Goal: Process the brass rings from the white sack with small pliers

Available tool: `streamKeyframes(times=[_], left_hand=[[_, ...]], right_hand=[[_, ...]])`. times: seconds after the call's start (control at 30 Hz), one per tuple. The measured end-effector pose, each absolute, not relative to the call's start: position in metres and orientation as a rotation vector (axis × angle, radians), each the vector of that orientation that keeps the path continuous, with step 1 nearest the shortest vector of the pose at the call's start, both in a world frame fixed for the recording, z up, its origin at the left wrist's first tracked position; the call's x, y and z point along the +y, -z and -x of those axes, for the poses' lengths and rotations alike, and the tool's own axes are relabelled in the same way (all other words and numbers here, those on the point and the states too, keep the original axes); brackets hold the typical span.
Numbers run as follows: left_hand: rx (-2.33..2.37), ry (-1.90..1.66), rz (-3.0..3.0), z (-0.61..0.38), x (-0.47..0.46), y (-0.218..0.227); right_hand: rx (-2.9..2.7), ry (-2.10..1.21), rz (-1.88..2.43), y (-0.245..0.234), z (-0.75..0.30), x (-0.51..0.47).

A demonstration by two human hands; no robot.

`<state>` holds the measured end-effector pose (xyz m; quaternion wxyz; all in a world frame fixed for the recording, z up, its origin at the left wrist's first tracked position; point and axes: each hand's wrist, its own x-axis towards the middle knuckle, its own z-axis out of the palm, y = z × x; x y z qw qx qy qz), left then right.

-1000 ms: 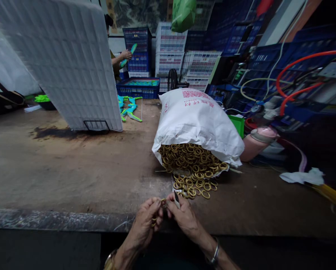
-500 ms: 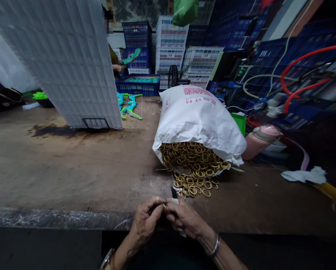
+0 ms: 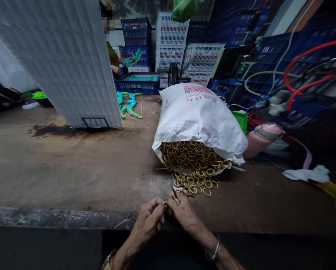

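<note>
Near the table's front edge, my left hand (image 3: 147, 220) pinches a small gold-coloured ring (image 3: 164, 203) between thumb and fingers. My right hand (image 3: 187, 215) is closed on a small knife (image 3: 175, 195); its dark blade points up and away past the thumb, and its handle looks pale. The two hands almost meet at the ring. Just beyond them lies a loose heap of similar gold-coloured rings (image 3: 196, 183). They spill from the open mouth of a white woven sack (image 3: 196, 112) lying on its side.
A tall pale ribbed panel (image 3: 80, 75) stands at left on the wooden table (image 3: 72, 165). Blue-and-green toy bows (image 3: 131, 105) lie behind it, near a co-worker's hand (image 3: 116, 70). A pink bottle (image 3: 262, 140) leans right of the sack. Stacked crates (image 3: 170, 45) fill the back.
The knife blade has turned from broadside to nearly edge-on, and my right hand has shifted slightly. My left fingers still pinch the ring. At the back, the co-worker's toy bow has moved.
</note>
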<state>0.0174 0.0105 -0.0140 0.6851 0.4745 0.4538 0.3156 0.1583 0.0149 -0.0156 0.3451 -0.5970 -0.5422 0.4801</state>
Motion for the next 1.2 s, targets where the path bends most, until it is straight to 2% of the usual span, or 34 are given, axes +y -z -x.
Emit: streamKeyframes(times=[0.2,0.53,1.2], left_hand=[[0.948,-0.767,-0.827,-0.02,0.007,0.018],[0.972,-0.894,-1.113,-0.019,0.004,0.021],[1.008,-0.96,-1.312,-0.016,-0.001,0.018]], right_hand=[[-1.502,-1.116,1.558,0.021,-0.162,0.013],[-2.106,-0.745,1.665,0.021,-0.161,0.001],[-2.188,-0.643,1.731,0.016,-0.161,-0.002]])
